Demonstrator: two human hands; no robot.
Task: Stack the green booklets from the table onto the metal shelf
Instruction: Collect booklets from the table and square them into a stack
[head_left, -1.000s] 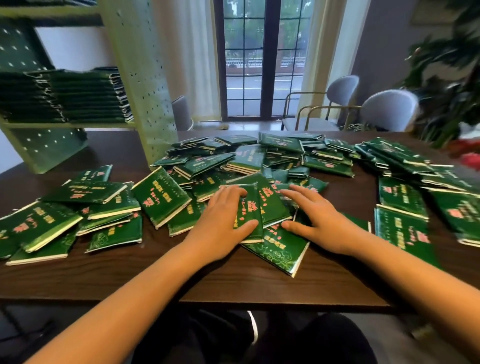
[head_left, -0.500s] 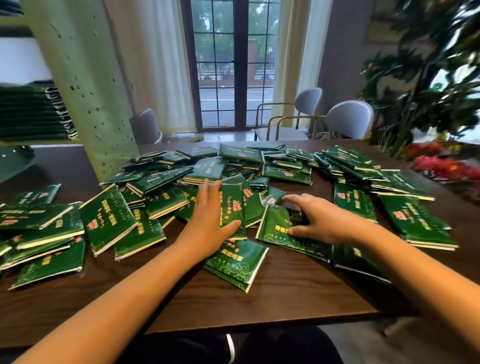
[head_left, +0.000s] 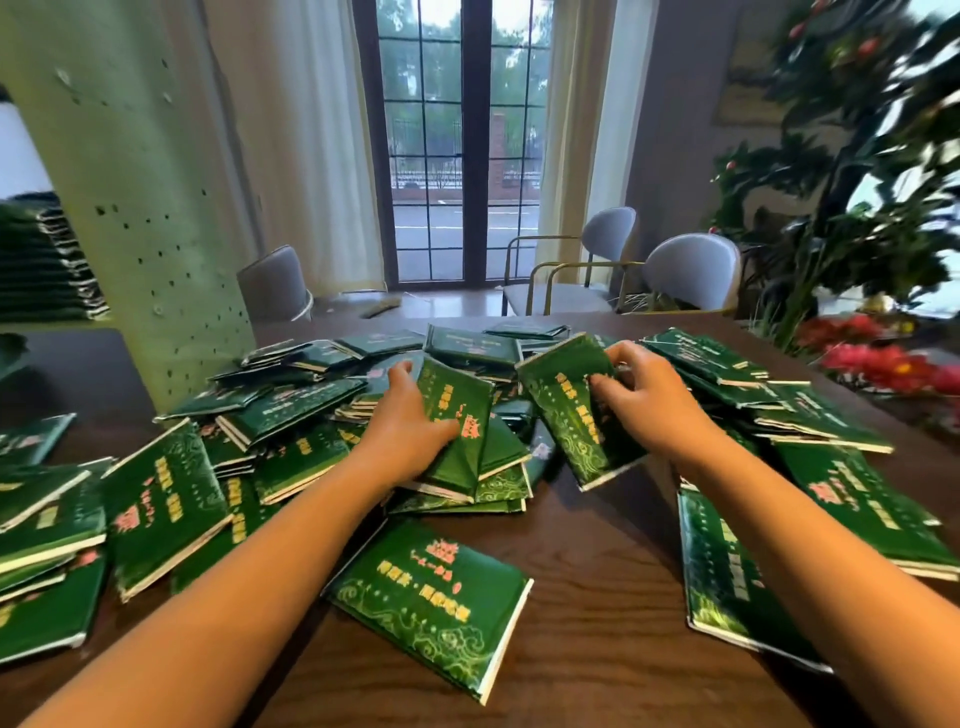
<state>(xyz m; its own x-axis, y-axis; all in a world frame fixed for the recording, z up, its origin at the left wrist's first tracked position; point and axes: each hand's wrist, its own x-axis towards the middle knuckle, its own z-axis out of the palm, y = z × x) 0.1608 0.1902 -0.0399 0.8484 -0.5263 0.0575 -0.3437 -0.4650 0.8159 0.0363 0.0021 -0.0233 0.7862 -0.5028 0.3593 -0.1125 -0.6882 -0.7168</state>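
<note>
Grip: left hand (head_left: 410, 426) holds tilted booklet (head_left: 462, 415) over pile (head_left: 291, 410); right hand (head_left: 649, 400) pinches second booklet (head_left: 566, 410), raised just beside.

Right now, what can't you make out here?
Head view only.
Shelf stack: cut off by left edge, count unknown.
Booklet print: blurred, unreadable.
Booklets in left hand: top one covers the rest.
Plant: motion-blurred.
</note>
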